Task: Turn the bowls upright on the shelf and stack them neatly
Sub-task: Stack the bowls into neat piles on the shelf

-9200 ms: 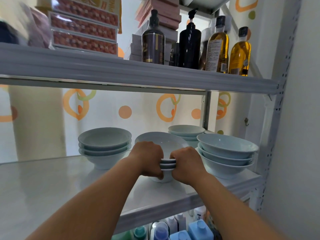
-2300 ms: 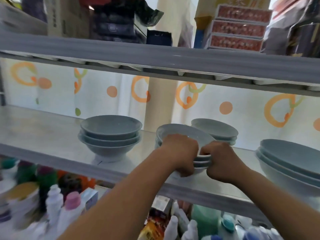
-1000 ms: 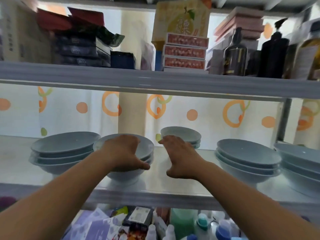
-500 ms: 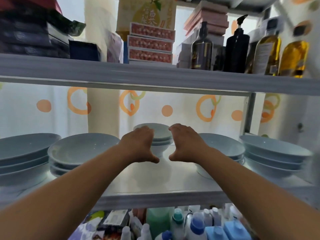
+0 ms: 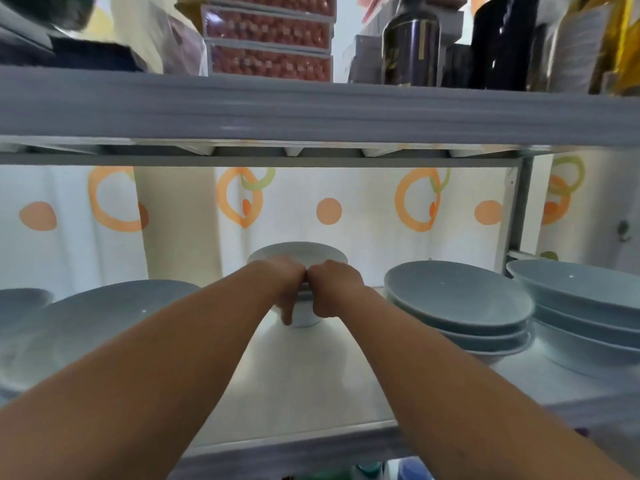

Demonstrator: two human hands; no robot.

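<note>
Small bowl stack (image 5: 313, 250) upright near rear edge of shelf (image 5: 298, 382), mid-span. Left hand (image 5: 284, 287) and right hand (image 5: 335, 289) knuckle to knuckle at its near side, fingers (image 5: 286, 311) curled round it, gripping.

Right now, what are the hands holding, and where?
The left hand and right hand grip the small bowl stack by its near side, below the rim.

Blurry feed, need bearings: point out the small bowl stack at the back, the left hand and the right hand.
small bowl stack (image 5: 298, 250), head view, top bowl's wall
left hand (image 5: 284, 284), head view, back of hand
right hand (image 5: 334, 289), head view, back of hand
</note>
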